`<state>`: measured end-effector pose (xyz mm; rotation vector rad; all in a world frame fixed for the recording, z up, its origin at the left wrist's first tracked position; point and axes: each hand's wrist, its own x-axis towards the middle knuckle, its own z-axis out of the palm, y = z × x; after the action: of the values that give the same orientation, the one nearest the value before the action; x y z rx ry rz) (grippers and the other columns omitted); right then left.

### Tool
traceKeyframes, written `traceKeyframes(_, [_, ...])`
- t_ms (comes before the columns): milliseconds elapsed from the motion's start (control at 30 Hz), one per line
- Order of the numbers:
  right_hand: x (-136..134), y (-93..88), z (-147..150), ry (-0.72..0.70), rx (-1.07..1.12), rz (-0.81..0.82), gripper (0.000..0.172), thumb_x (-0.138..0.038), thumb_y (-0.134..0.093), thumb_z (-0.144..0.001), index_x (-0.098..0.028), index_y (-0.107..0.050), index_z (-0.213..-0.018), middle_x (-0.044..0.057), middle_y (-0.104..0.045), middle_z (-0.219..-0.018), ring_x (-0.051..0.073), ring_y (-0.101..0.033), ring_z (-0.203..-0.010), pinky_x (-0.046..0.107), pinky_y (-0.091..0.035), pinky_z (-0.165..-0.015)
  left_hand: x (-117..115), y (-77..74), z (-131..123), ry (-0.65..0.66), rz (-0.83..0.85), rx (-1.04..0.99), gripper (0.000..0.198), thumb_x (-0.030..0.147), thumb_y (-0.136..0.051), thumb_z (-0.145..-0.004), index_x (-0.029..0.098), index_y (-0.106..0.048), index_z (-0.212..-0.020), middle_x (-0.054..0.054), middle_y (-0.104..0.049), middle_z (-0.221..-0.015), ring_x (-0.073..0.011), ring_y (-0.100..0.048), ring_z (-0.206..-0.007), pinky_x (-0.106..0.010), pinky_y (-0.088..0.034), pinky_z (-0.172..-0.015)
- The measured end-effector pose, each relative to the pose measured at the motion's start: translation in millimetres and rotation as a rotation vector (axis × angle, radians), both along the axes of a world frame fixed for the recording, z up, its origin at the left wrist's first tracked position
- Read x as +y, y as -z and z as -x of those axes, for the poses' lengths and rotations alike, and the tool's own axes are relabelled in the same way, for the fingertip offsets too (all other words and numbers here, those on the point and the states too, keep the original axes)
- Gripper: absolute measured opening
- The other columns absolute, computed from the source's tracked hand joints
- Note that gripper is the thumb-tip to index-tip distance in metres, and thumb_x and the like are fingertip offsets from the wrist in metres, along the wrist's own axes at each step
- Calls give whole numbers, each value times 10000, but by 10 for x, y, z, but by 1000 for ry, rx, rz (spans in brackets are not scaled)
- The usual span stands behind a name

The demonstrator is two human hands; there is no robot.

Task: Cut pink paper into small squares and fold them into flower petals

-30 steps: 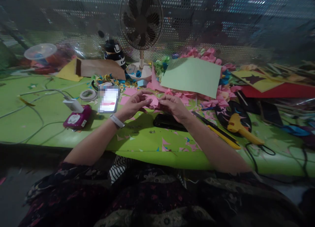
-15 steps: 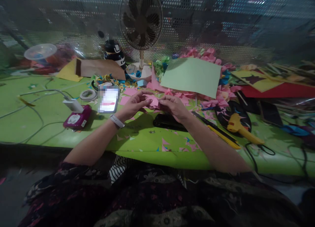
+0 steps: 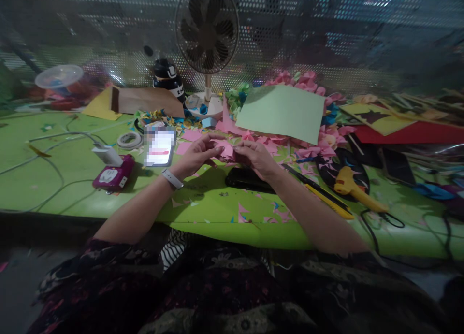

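Note:
Between my two hands is a small pink paper piece (image 3: pixel 227 149), cut or folded, held over the green table (image 3: pixel 203 203). My left hand (image 3: pixel 198 154), with a pale band at the wrist, pinches its left side between thumb and fingers. At its right edge, the thumb and fingertips of my right hand (image 3: pixel 256 156) are closed on the same paper. Just below lies a black glossy object (image 3: pixel 250 179), partly covered by my right wrist. More pink paper pieces (image 3: pixel 188 138) lie behind my hands, and small pink scraps (image 3: pixel 243 210) are scattered near the front edge.
A lit phone (image 3: pixel 160 148), a tape roll (image 3: pixel 130 140) and a purple power adapter (image 3: pixel 114 174) stand left. A yellow glue gun (image 3: pixel 357 189) and a yellow cutter (image 3: pixel 328 201) lie right. Behind are a fan (image 3: pixel 207 29), a light green sheet (image 3: pixel 282 112) and pink paper flowers (image 3: pixel 308 80).
Almost nothing differs. Both hands keep their grip on the pink paper in the same place, and the view has shifted very slightly.

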<state>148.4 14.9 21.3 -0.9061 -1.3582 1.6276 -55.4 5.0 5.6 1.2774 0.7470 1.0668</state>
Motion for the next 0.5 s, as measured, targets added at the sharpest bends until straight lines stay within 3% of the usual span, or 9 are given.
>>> traceKeyframes(300, [-11, -16, 4, 9, 2, 20, 270, -362, -859, -601, -206, -651, -673, -36, -679, -675, 115, -626, -644, 266, -547, -679, -1, 8, 0, 8, 1, -16, 474, 384, -847, -761, 200, -605, -1126, 34, -631, -816, -102, -687, -696, -153, -534, -510])
traceKeyframes(500, [23, 33, -8, -4, -11, 14, 243, -360, -840, -652, -206, -670, -735, -15, -701, -740, 128, -644, -700, 291, -554, -723, 4, 18, 0, 3, 4, -3, 460, 371, -837, -770, 203, -600, -1126, 31, -636, -818, -100, -685, -698, -147, -523, -521])
